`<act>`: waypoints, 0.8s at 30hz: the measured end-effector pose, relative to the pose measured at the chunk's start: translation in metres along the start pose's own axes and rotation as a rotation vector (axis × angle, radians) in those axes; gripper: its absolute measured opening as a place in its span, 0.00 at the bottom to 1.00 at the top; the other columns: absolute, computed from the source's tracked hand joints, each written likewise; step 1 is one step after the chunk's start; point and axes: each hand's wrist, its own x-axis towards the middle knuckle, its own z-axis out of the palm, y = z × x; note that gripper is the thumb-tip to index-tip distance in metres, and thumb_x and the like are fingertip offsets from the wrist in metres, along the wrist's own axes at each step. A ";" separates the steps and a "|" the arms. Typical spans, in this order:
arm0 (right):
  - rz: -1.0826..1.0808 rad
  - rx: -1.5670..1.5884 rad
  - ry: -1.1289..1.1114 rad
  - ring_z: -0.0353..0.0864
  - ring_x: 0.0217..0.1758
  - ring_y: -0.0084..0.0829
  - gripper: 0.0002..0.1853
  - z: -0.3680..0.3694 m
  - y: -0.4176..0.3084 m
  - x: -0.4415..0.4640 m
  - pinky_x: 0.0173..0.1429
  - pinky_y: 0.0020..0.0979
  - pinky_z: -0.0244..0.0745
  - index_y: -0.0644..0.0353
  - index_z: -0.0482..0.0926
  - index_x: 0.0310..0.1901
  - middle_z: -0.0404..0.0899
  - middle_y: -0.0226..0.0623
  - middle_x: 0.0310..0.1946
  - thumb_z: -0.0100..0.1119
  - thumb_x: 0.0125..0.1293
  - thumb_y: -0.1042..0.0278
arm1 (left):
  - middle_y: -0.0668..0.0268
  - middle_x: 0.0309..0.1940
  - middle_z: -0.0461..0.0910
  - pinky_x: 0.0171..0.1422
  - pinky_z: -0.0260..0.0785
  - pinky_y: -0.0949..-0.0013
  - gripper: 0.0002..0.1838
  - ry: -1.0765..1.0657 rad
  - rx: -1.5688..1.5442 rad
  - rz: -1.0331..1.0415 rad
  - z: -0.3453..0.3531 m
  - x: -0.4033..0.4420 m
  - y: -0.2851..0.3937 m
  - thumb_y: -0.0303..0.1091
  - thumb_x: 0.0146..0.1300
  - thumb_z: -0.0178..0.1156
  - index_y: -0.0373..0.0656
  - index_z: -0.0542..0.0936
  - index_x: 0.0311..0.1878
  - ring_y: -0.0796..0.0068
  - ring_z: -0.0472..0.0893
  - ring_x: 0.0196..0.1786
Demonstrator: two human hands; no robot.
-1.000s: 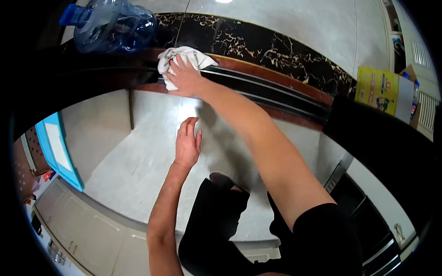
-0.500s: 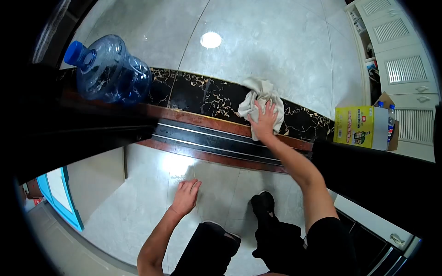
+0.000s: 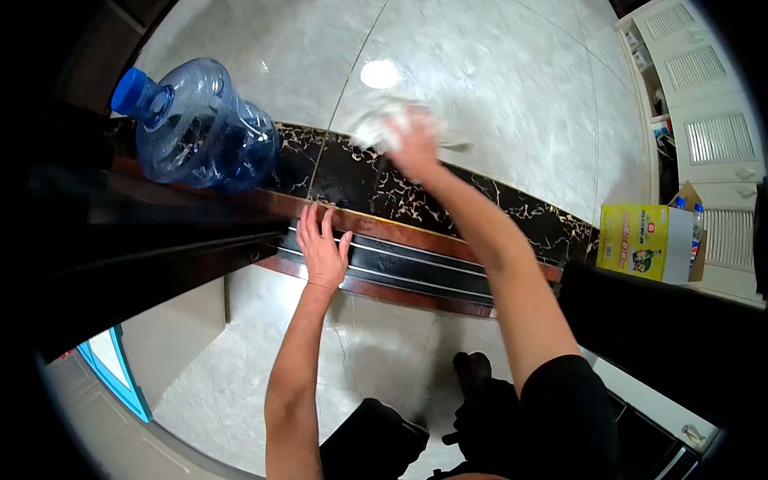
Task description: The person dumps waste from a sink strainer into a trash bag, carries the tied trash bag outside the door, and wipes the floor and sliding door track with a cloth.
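A whitish cloth (image 3: pixel 380 122), blurred by motion, lies under my right hand (image 3: pixel 413 144) at the far edge of the black marbled strip (image 3: pixel 344 172), partly over the grey tiles. The fingers of that hand are smeared, so their pose is unclear. My left hand (image 3: pixel 322 246) rests with fingers spread on the dark sliding-door track (image 3: pixel 416 262) and its red-brown border. Nothing shows in it. Left of it, a large clear blue water bottle (image 3: pixel 204 128) with a blue cap lies on its side along the strip.
Black door panels stand at left (image 3: pixel 160 232) and right (image 3: pixel 632 320). A yellow carton (image 3: pixel 636 240) with bottles sits at the right, before white louvred cabinets (image 3: pixel 716 136). A blue-framed panel (image 3: pixel 120 372) is at lower left. My legs and feet are below.
My right hand has gone from the track out to the marbled strip, then left and farther out with the cloth. My left hand has moved forward onto the track, its fingers now spread.
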 end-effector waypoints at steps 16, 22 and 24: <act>-0.109 0.446 -0.133 0.42 0.75 0.49 0.43 0.026 -0.031 0.199 0.74 0.49 0.37 0.46 0.52 0.70 0.51 0.53 0.69 0.35 0.60 0.26 | 0.51 0.72 0.45 0.73 0.30 0.45 0.41 -0.228 0.150 -0.112 0.020 -0.002 0.006 0.50 0.55 0.58 0.44 0.56 0.70 0.52 0.43 0.75; -0.756 0.295 -0.278 0.44 0.75 0.42 0.32 0.014 -0.035 0.013 0.75 0.44 0.42 0.49 0.59 0.67 0.48 0.43 0.71 0.53 0.62 0.50 | 0.47 0.71 0.45 0.74 0.28 0.45 0.46 -0.215 0.150 -0.121 0.025 -0.004 0.003 0.49 0.55 0.58 0.34 0.50 0.70 0.51 0.42 0.75; -0.769 0.308 -0.382 0.46 0.75 0.40 0.31 -0.014 0.013 -0.022 0.75 0.42 0.44 0.50 0.62 0.66 0.49 0.41 0.71 0.55 0.61 0.54 | 0.47 0.72 0.45 0.74 0.29 0.45 0.44 -0.202 0.147 -0.105 0.024 -0.005 0.006 0.48 0.56 0.56 0.34 0.50 0.70 0.50 0.43 0.74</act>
